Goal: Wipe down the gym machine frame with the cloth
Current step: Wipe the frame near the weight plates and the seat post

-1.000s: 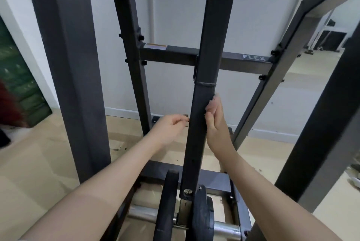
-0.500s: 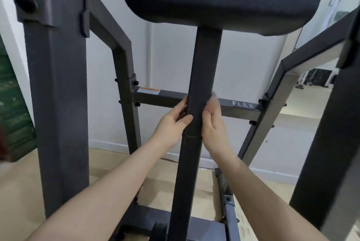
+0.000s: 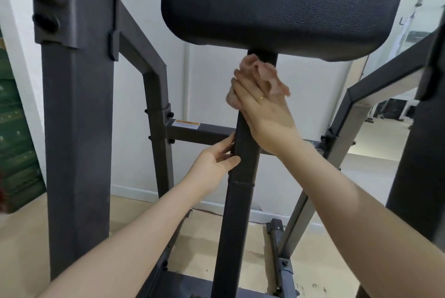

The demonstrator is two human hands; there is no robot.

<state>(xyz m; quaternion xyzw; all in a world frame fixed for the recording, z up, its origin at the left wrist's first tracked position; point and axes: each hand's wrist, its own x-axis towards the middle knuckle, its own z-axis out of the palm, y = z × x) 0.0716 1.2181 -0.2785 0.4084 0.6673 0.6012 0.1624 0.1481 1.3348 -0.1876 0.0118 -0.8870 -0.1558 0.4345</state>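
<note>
The gym machine's dark central post [image 3: 236, 225] rises to a black padded rest [image 3: 289, 3]. My right hand [image 3: 262, 114] holds a crumpled pinkish cloth [image 3: 272, 76] against the post just under the pad. Cloth bunches out above and to the right of my fingers. My left hand [image 3: 214, 162] grips the same post lower down, thumb on the front face and fingers behind it, level with the crossbar [image 3: 199, 132].
A thick grey upright [image 3: 77, 129] stands close on the left, and an angled frame member [image 3: 342, 133] on the right. Behind is a white wall with wooden floor below. A green stack [image 3: 14, 141] sits at the far left.
My right hand has slid up the post with the cloth, from level with the crossbar to just under the pad. My left hand has stayed on the post near the crossbar.
</note>
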